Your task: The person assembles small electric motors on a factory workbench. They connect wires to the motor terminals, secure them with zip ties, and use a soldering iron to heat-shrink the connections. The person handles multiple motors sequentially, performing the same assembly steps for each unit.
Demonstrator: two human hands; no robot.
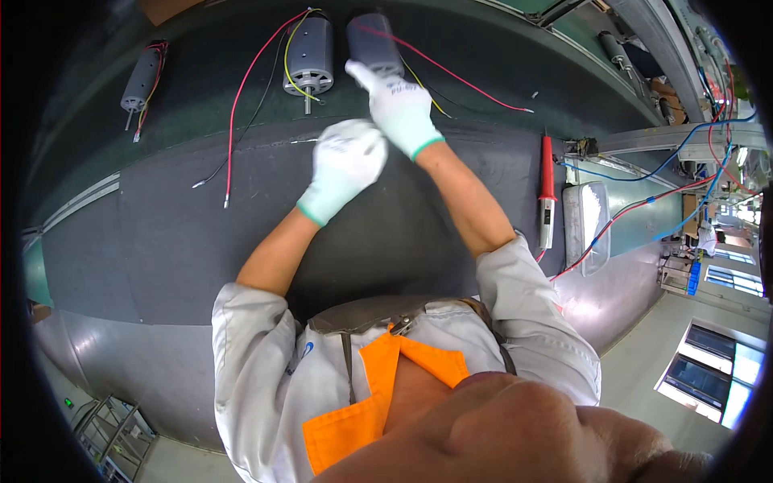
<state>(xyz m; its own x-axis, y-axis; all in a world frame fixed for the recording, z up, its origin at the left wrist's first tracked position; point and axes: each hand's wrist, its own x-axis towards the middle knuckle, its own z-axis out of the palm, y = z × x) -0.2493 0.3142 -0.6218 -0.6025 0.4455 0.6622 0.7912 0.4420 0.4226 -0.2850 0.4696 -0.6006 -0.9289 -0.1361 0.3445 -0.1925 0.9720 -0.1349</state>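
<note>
My gloved right hand [400, 111] is at the near end of a grey cylindrical electric motor [375, 40]. Its thumb reaches along the motor's left side, and the other fingers cover the end and hide the shaft. Both hand and motor are smeared by motion. Close by, on the left, my gloved left hand [345, 165] has its fingers curled in; whatever may be between them is hidden. A second grey motor [310, 52] stands left of the first, with its shaft toward me and red, yellow and black wires. Red wire [451, 68] trails rightward across the first motor.
A smaller motor [143, 79] with wires lies at the far left. Dark matting [201, 266] covers the bench. On the right are a red-and-white pen-shaped tool [547, 193], a clear plastic tray [586, 229] and blue and red cables [644, 201] near a metal frame.
</note>
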